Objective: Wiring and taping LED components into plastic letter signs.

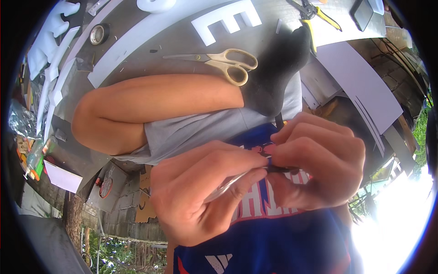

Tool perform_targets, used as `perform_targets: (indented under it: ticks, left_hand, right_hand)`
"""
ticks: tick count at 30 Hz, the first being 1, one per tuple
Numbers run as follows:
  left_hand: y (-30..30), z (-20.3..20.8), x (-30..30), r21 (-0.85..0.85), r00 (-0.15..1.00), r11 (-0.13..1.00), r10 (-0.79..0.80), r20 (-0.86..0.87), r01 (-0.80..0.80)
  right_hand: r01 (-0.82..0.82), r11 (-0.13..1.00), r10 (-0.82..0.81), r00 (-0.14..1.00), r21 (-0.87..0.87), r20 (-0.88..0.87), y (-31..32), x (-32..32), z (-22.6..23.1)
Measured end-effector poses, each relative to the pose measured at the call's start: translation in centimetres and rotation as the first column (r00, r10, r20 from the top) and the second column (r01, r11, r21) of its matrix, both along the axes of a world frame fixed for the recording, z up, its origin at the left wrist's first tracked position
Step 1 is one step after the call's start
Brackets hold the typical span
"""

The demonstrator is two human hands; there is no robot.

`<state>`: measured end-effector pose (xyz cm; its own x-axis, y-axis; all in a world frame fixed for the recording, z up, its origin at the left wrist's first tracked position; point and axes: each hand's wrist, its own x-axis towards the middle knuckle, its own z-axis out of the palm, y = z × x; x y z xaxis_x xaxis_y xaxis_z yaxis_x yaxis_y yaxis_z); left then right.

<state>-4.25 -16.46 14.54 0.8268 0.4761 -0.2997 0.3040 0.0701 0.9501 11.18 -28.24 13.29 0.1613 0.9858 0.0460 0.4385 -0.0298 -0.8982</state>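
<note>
My left hand [205, 192] is closed in a pinch, with a thin whitish strand [226, 185] running between thumb and fingers. Close against its fingertips, my right hand [321, 160] pinches a small dark piece [277, 169]. What kind of thing either is cannot be made out, as the fingers cover most of it. Both hands are in front of a blue shirt with white and red lettering. Beyond a bent bare leg [169, 93] lies a pair of scissors with beige handles [214, 58].
A white letter-shaped piece [219, 17] lies past the scissors. Yellow-handled wire strippers [309, 12] rest beyond a black-socked foot [285, 59]. At far left are a tape roll [106, 34] and white cut pieces [45, 48]. White sheets [360, 82] lie at right.
</note>
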Motion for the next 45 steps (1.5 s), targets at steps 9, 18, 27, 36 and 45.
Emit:
perform_targets:
  ticks: [9,18,27,36,45]
  left_hand:
    - [0.4,0.1,-0.3,-0.079,0.994,0.992,-0.099,-0.051,0.094]
    - [-0.1,-0.5,-0.1,-0.034,0.999,0.999,0.014,0.044,-0.012]
    - [-0.4,-0.8,-0.2,0.126,0.995,0.991,0.043,0.085,-0.053]
    - [-0.1,-1.0,-0.3,0.156,0.989,0.984,0.067,0.130,-0.087]
    - [0.4,-1.2,-0.9,0.128,0.993,0.991,0.023,0.118,-0.038]
  right_hand:
    - [0.072,0.970,-0.148,0.933,-0.233,-0.328,-0.1,-0.1,0.5]
    - [0.239,0.959,-0.237,0.971,-0.150,0.036,0.1,-1.3,0.4]
    - [-0.044,0.833,-0.304,0.797,-0.552,-0.522,0.0,-0.1,1.2]
    - [0.137,0.944,-0.295,0.753,-0.298,-0.588,-0.8,-0.8,-0.2]
    - [0.253,0.942,-0.333,0.666,-0.218,-0.668,-0.2,-1.5,-0.4]
